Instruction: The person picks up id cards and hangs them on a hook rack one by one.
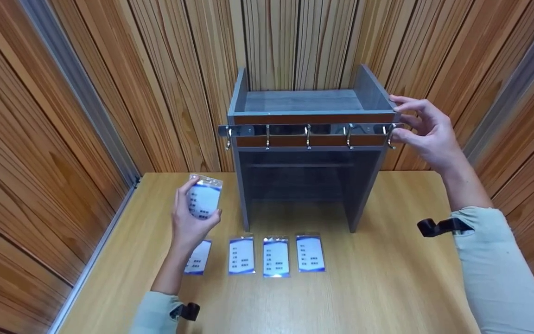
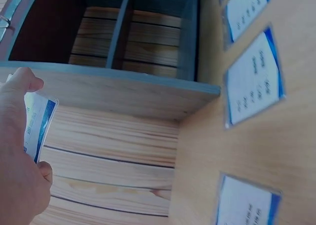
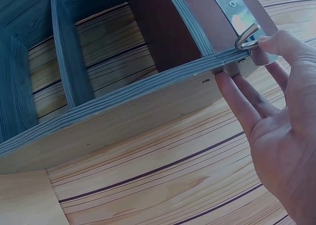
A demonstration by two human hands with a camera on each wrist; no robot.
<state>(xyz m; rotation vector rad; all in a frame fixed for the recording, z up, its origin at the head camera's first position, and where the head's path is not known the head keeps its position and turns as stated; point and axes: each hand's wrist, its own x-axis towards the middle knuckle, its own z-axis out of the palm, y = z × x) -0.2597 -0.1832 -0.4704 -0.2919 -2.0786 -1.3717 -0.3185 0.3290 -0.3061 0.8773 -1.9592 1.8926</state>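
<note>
My left hand (image 1: 193, 222) holds a white-and-blue badge card (image 1: 206, 197) in a clear sleeve by its edges, between thumb and fingers. It is raised above the table, left of a grey wooden shelf unit (image 1: 369, 185). Across the unit's front runs a shiny metal hook rail (image 1: 288, 130) with several hooks. My right hand (image 1: 429, 134) is at the rail's right end. In the right wrist view its thumb lies on the rail end beside a silver hook (image 3: 245, 37), while the fingertips (image 3: 220, 77) touch the unit's side panel (image 3: 148, 111).
Several similar cards lie in a row before the unit, among them a card (image 1: 241, 255), a middle one (image 1: 276, 256) and a right one (image 1: 310, 253). My left forearm partly covers the leftmost card (image 1: 200, 257). Wood-panelled walls (image 1: 193, 69) enclose the table (image 1: 364, 287).
</note>
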